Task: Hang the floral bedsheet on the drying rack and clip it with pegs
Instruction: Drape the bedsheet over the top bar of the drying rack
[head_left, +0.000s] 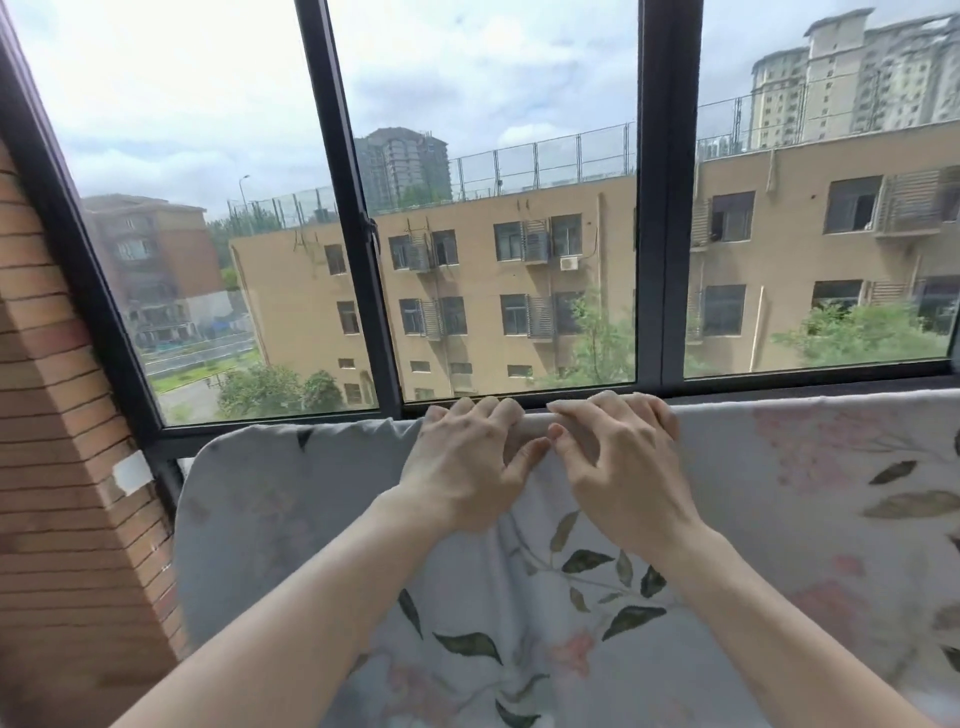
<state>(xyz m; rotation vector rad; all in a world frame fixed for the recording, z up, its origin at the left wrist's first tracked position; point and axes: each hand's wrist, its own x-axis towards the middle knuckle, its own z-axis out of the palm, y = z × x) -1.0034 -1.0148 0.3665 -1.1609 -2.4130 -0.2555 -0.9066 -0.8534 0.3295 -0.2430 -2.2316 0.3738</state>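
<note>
bedsheet: we see the floral bedsheet (571, 597) draped over a top edge that runs left to right just below the window; pale grey-white cloth, dark green leaves, faded pink flowers; it fills the lower middle and right of the view and hangs down toward us.
rack: we can't see the drying rack itself, cloth covers it; only the rounded left corner of the draped shape and the straight top fold show its line.
left hand: our left hand (467, 462) sits on the top fold, fingers curled over the far edge, thumb stretched along the near face; it grips the bedsheet at the fold.
right hand: our right hand (618, 457) is just beside the left, fingers hooked over the same fold, thumb and forefinger bent toward the cloth; it grips the bedsheet too. Thumb tips of both hands nearly meet, we can't tell if they touch.
forearms: both bare, coming up from the bottom edge, crossing in front of the hanging cloth.
pegs: we can't make any out.
window: dark-framed window (652, 208) with three panes right behind the fold; a small latch on the left-centre bar.
outside: tan low-rise building (467, 291) with rows of windows, fenced roof, green trees below, tall blocks further off, cloudy sky.
wall: brick wall (57, 415) on the left, a pale patch of tape stuck on it near the window frame.
</note>
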